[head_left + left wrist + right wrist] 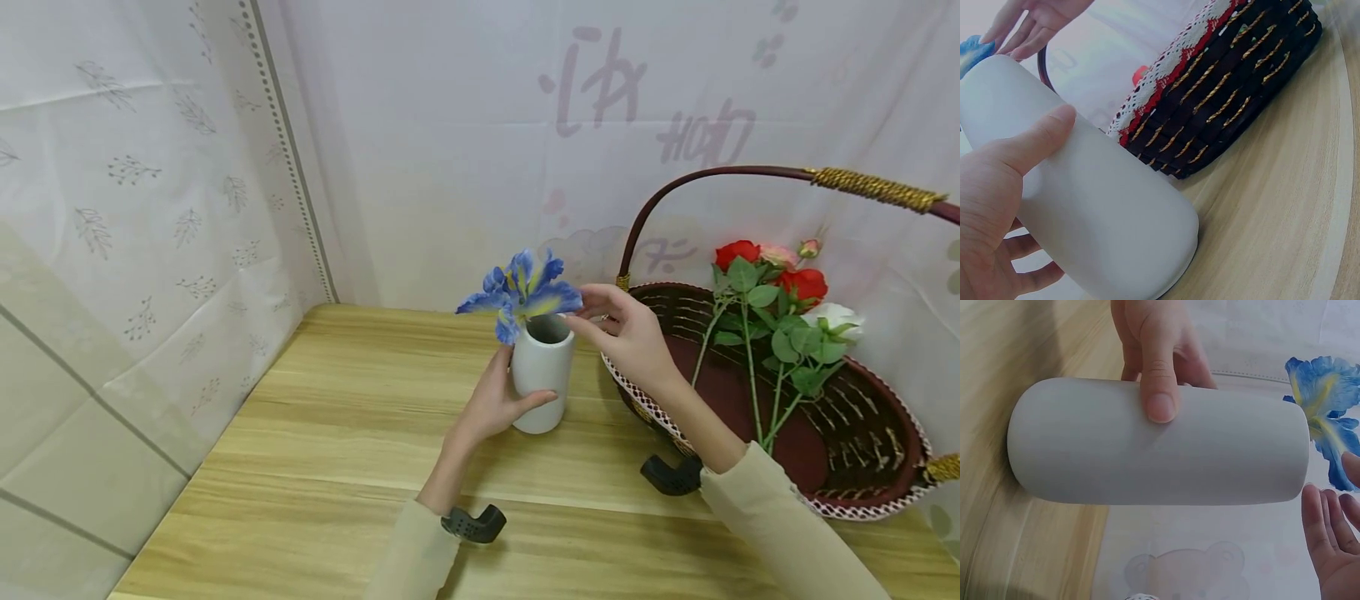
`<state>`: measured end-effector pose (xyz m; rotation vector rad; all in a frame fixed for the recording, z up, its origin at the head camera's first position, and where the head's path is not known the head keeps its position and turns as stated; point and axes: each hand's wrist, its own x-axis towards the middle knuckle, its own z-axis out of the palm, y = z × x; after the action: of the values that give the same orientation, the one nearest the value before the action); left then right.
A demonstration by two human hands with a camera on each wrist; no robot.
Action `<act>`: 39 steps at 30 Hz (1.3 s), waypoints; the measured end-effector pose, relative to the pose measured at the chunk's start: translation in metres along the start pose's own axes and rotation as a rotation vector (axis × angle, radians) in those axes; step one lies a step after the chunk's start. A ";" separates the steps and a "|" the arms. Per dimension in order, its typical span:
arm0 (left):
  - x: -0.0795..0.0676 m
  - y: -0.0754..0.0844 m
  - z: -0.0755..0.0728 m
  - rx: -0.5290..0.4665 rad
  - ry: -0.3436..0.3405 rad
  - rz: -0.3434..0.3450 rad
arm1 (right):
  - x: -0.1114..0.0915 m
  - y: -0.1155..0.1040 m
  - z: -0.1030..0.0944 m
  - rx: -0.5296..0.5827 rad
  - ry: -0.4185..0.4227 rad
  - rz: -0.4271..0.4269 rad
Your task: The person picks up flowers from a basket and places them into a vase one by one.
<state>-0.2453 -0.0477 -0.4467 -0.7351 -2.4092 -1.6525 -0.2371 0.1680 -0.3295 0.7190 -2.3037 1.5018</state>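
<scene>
While the white vase (pixel 538 383) stands toward the table's (pixel 337 433) back edge, a blue flower (pixel 521 292) at its mouth, the left hand (pixel 487 407) grips its side. The right hand (pixel 630 333), fingers loosely parted, is beside the petals, near the basket (pixel 881 433) at back right.

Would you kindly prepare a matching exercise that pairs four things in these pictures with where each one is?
Things
1. Blue flower
2. White vase
3. Basket
4. Red roses

Places, as the head view shows them
A. On the table, to the right of the vase
B. Upright, in the grip of the left hand
C. Inside the basket, with green stems and leaves
D. At the vase's mouth

Right pairs: 1-D, 2-B, 3-A, 4-C
</scene>
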 end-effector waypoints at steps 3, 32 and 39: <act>0.000 0.001 0.000 -0.007 0.001 0.000 | -0.004 0.001 -0.003 -0.014 -0.003 0.006; -0.001 0.001 -0.001 0.006 -0.006 -0.007 | -0.032 0.007 -0.071 -0.228 0.002 0.083; -0.001 0.000 -0.001 -0.001 -0.006 -0.027 | -0.033 0.015 -0.095 -0.309 -0.004 0.151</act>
<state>-0.2450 -0.0485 -0.4468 -0.7110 -2.4334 -1.6635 -0.2201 0.2680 -0.3186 0.4732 -2.5617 1.1586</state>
